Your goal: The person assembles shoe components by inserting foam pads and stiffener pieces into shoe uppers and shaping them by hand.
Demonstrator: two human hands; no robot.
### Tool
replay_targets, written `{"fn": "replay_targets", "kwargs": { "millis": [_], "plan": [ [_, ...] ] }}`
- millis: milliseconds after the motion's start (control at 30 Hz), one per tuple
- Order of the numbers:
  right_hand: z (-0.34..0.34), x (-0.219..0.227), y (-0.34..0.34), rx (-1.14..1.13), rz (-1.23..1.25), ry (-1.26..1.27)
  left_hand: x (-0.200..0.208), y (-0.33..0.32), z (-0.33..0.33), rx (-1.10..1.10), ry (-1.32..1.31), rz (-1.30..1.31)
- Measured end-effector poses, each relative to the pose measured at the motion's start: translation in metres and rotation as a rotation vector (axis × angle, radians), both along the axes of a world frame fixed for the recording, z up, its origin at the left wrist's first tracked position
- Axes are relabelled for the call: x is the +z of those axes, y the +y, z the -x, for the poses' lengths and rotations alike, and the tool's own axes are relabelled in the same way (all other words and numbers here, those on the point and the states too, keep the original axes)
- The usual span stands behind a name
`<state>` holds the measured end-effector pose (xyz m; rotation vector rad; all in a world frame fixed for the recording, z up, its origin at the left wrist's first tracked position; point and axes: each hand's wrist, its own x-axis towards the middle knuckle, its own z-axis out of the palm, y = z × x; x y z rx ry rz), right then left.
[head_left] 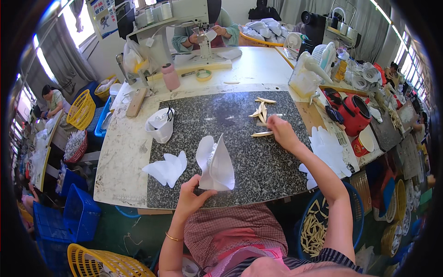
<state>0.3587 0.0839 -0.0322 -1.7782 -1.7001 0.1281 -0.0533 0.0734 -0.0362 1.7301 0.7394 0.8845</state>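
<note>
My left hand (197,193) grips the lower edge of a white curved piece (222,167), which stands up in two flaps with a beaded line between them. My right hand (280,131) reaches over the stone slab (263,184), thumb and fingers pinched on the end of a small beige strip (261,124). Several more pointed beige strips (263,111) lie beside those fingers. Left of the held piece, flat white cut pieces (167,169) lie fanned out. A white cup-shaped holder (159,129) with dark-handled tools stands behind them.
White cut pieces (327,152) overlap at the slab's right. Beige strips fill a blue basket (356,217) by my right arm. A pink bottle (170,77), tape roll (203,75) and phone (136,102) sit farther back. Across the table, another person's hands (222,31) work at a sewing machine (203,46).
</note>
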Motion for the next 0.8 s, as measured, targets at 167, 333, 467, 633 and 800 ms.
{"fn": "replay_targets", "kwargs": {
  "millis": [167, 333, 467, 633, 800],
  "plan": [
    [0.019, 0.025, -0.018, -0.001, -0.166, 0.42, 0.012, -0.001, 0.012, 0.001, 0.129, -0.05],
    [0.1, 0.055, -0.069, 0.45, 0.055, 0.575, -0.006, -0.003, 0.032, -0.096, 0.269, -0.236],
    [0.162, 0.05, -0.085, 0.715, 0.382, 0.841, 0.0, -0.004, 0.031, -0.123, 0.256, -0.231],
    [0.193, 0.042, -0.063, 0.611, 0.186, 0.422, -0.013, 0.004, 0.037, -0.195, 0.272, -0.28],
    [0.2, 0.03, -0.06, 0.507, 0.148, 0.133, -0.015, -0.001, 0.035, -0.188, 0.315, -0.292]
  ]
}}
